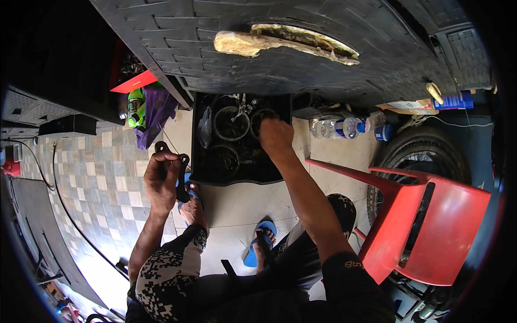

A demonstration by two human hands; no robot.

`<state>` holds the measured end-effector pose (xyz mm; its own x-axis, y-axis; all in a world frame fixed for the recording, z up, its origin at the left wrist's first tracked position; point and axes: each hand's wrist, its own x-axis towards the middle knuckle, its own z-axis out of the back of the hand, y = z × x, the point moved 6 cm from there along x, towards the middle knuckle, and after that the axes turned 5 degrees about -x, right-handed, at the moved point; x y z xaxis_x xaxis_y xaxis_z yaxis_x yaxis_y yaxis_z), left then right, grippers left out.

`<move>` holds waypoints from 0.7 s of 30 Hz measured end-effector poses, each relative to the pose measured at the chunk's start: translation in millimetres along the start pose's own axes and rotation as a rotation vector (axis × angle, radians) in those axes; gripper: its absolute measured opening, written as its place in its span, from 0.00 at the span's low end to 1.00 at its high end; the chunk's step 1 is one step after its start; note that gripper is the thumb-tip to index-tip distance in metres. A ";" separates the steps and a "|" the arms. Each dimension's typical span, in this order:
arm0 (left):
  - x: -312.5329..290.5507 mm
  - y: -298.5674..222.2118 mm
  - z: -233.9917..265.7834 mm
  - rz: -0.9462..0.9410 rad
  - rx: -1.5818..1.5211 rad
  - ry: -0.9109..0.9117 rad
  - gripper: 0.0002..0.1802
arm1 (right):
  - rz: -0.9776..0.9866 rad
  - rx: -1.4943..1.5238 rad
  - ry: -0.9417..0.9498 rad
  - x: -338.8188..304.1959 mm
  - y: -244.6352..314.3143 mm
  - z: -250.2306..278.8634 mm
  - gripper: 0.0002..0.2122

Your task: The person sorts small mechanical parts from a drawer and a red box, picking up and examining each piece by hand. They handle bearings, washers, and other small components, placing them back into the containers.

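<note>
My left hand (160, 180) is closed on a black part (182, 185) with rounded, holed ends; its exact kind does not show. It is held left of a black drawer (237, 180), above the floor. My right hand (276, 139) reaches into the drawer's right side, over a round container (256, 117); its fingertips are hidden. Beside it stands another round container (216, 125) with silvery metal parts (240, 107) at its top. Nearer the drawer front is a third round container (220, 161) with dark contents. A clear plastic bag (205, 128) lies along the left.
A black cabinet front (301, 78) rises beyond the drawer. At right are a red plastic chair (441, 231), bicycle tires (458, 156) and clear plastic bottles (323, 128). A purple bag (156, 116) and green bottle (136, 107) sit left. My feet in blue sandals (250, 257) are below.
</note>
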<state>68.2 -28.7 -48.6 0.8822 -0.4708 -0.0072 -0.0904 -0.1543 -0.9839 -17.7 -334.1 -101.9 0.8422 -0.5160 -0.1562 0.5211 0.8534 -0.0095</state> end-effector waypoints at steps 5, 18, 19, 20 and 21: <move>2.9 4.1 -7.9 0.031 0.007 0.031 0.06 | 0.098 -0.027 -0.105 6.9 -0.6 -16.4 0.03; 2.4 0.5 -20.8 0.040 0.020 0.027 0.06 | 0.059 0.008 0.057 7.5 2.7 -31.3 0.13; 1.9 1.4 -20.7 0.055 0.021 0.024 0.06 | 0.056 0.005 0.059 6.7 3.5 -27.3 0.14; 1.7 1.6 -20.6 0.058 0.026 0.023 0.06 | 0.025 -0.013 0.130 6.0 4.3 -25.9 0.15; 2.3 1.2 -20.1 0.053 0.035 0.023 0.06 | -0.011 0.076 0.003 3.0 5.1 -11.2 0.17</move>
<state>60.7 -47.4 -46.2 0.8656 -0.4977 -0.0554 -0.1199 -0.0984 -0.9879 -14.0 -330.4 -113.5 0.8363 -0.5247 -0.1591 0.5391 0.8398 0.0637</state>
